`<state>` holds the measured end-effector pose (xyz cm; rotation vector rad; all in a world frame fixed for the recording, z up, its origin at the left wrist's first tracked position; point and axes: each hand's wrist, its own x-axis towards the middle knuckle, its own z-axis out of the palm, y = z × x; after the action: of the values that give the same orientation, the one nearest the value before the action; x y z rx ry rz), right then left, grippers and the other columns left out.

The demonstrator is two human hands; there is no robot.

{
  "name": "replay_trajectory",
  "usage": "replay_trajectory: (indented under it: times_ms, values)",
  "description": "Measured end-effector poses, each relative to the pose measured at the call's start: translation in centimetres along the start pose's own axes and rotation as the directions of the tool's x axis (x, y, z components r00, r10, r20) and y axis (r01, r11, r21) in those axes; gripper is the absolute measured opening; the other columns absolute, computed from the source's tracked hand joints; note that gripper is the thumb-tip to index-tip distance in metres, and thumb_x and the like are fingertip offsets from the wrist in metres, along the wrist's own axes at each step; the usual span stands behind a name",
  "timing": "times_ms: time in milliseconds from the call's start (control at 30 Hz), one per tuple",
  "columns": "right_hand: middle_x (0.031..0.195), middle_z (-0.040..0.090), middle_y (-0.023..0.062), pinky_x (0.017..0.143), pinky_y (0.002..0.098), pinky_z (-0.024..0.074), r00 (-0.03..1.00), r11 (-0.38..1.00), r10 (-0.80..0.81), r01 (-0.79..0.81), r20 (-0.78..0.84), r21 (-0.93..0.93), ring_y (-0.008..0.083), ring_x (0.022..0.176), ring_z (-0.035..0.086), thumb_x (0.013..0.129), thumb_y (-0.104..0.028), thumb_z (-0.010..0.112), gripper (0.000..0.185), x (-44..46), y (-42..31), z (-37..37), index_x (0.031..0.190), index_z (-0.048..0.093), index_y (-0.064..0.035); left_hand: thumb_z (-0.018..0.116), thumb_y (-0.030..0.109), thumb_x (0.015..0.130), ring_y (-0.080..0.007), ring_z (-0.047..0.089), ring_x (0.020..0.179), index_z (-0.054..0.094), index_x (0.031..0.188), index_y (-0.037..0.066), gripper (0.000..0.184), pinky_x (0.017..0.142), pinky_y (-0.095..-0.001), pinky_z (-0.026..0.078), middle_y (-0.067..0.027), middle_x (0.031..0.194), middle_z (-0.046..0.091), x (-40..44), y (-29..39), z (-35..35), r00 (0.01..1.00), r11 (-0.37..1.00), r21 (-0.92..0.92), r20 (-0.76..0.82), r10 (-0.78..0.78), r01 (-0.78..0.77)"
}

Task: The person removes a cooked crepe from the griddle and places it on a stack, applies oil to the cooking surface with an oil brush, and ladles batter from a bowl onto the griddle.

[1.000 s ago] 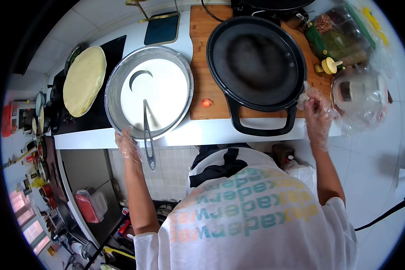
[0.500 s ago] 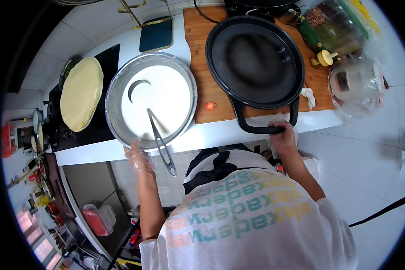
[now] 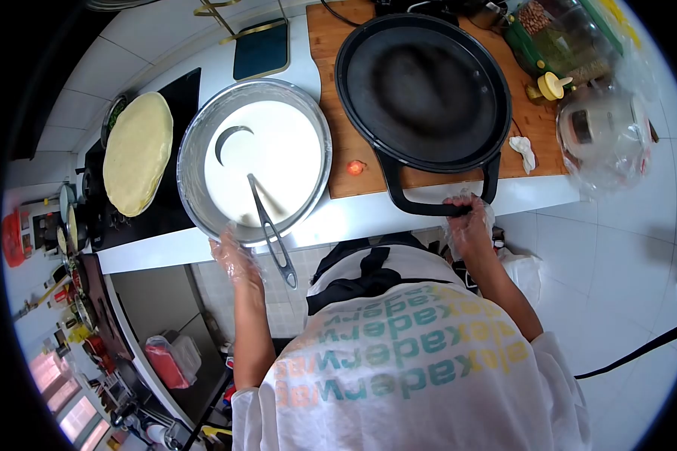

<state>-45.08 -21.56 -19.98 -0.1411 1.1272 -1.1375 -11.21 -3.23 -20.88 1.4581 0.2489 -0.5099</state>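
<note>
My right hand (image 3: 468, 214), in a clear plastic glove, is closed around the looped front handle of a black round pan (image 3: 421, 94). The pan is over the wooden board, and its dark surface shows a blackish ring mark. My left hand (image 3: 235, 255), also gloved, is at the near rim of a large metal bowl (image 3: 190, 188), its fingers curled against the edge. White batter (image 3: 278, 150) fills much of the bowl. A ladle (image 3: 269, 225) lies half sunk in it, its grey handle leaning over the near rim.
A pale flat pancake (image 3: 138, 154) lies over the black stove (image 3: 192, 113) at left. On the wooden board (image 3: 346, 184) are a small red piece (image 3: 356, 167) and a crumpled tissue (image 3: 523, 152). A yellow-capped bottle (image 3: 551, 86), a grain container (image 3: 557, 37) and a plastic-wrapped jar (image 3: 598, 135) stand at right.
The view has shifted slightly, and the pan has moved a little left relative to the red piece. Both hands keep their places at the handle and the bowl's rim.
</note>
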Motion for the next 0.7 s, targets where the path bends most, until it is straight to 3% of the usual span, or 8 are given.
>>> replay_trajectory:
  times_ms: [333,533,633,700]
  values:
    - [0.07,0.044,0.0086,0.081,0.0388,0.0419,0.997,0.995,0.079,-0.079,0.005,-0.063,0.0228,0.069,0.047,0.087,-0.009,0.04,0.01,-0.4,-1.0,-1.5,0.08,0.043,-0.0021,0.045,0.009,0.084,-0.0238,0.053,0.096,0.036,0.121,0.004,0.038,0.085,-0.0362,0.044,-0.0127,0.108,0.052,-1.1,0.6,1.1,0.999,0.999,0.036,-0.019,0.041,-0.04]
    - [0.07,0.044,0.0079,0.082,0.0385,0.0416,0.986,0.99,0.139,-0.138,0.09,-0.017,0.0221,0.069,0.046,0.085,-0.007,0.044,0.008,0.2,-0.9,-1.3,0.078,0.043,-0.0022,0.048,0.01,0.083,-0.0243,0.053,0.096,0.036,0.121,0.004,0.04,0.083,-0.0356,0.044,-0.0122,0.108,0.052,-1.0,0.5,1.0,0.998,0.997,0.056,-0.029,0.047,-0.045]
    - [0.073,0.048,0.0081,0.082,0.0386,0.0422,0.965,0.973,0.227,-0.229,0.13,0.001,0.0217,0.073,0.049,0.085,-0.015,0.049,0.014,1.0,-1.0,-1.5,0.078,0.045,-0.0033,0.049,0.011,0.082,-0.0242,0.053,0.096,0.038,0.12,0.004,0.04,0.082,-0.036,0.044,-0.0119,0.108,0.052,-1.7,1.1,1.3,0.999,0.998,0.056,0.001,0.038,-0.038]
    - [0.077,0.05,0.0081,0.082,0.0388,0.0423,0.957,0.953,0.289,-0.284,0.036,-0.107,0.0218,0.076,0.051,0.085,-0.025,0.052,0.021,-0.1,-2.5,-1.3,0.079,0.047,-0.0055,0.049,0.012,0.082,-0.0242,0.052,0.097,0.038,0.119,0.004,0.039,0.082,-0.0365,0.044,-0.0117,0.108,0.052,-1.8,1.1,1.4,0.999,0.999,0.035,-0.041,0.013,-0.012]
